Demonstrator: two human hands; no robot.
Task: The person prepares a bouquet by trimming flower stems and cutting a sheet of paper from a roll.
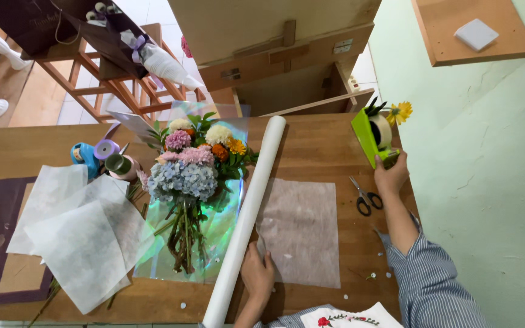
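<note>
My left hand (257, 273) rests flat on the wooden table (311, 146), pressing the near corner of a pale square paper sheet (302, 231), right beside a long white paper roll (244, 222). My right hand (390, 176) reaches far right and grips a bright green tape dispenser (369, 136) with a roll of tape in it. A bouquet of blue, pink, white and orange flowers (192, 164) lies on an iridescent cellophane sheet (217, 231) left of the roll.
Black-handled scissors (364, 197) lie just left of my right forearm. Several white tissue sheets (77, 237) are stacked at the left, with ribbon spools (106, 155) behind them. A yellow flower (401, 112) sits by the dispenser. A wooden chair frame (110, 85) stands beyond the table.
</note>
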